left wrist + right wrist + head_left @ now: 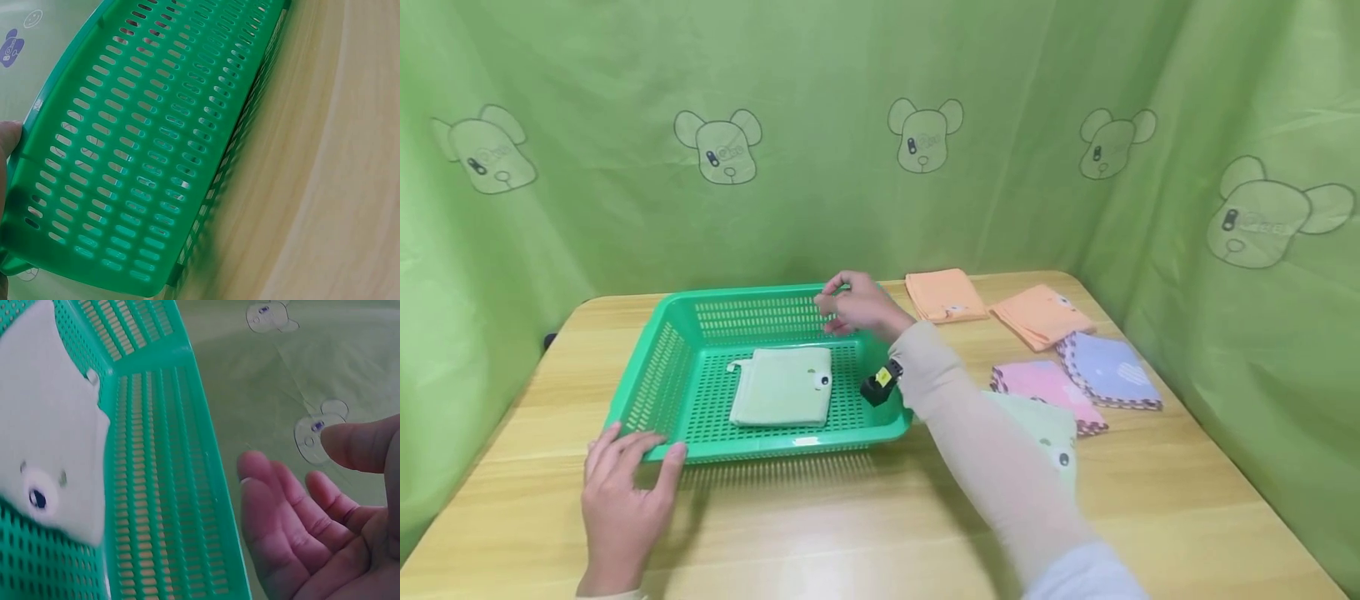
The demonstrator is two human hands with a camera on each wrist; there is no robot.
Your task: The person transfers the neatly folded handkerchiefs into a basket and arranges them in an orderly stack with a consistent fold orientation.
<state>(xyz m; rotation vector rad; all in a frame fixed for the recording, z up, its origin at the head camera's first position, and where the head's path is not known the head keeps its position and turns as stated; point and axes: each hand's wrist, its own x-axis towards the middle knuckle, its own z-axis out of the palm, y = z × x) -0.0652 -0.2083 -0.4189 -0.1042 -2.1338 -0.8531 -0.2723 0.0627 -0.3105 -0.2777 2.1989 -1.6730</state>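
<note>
A green plastic basket [651,367] with slotted walls stands on the wooden table. Inside it lies a folded pale green towel [784,387] with a small loop and an animal-eye print, also visible in the right wrist view. My left hand [625,492] grips the basket's near left corner, its thumb and fingers around the rim. Above the far right part of the basket is my right hand [861,304], its fingers loosely bent and holding nothing. In the right wrist view its fingers [294,531] are just off the rim. A black device sits on the right wrist.
To the right lie two folded orange towels [943,293], [1041,317], a pink towel [1045,390] and a purple towel [1112,371] with checked edging. Another pale green towel [1052,429] is partly hidden by the right forearm. Green curtains [820,225] enclose the table.
</note>
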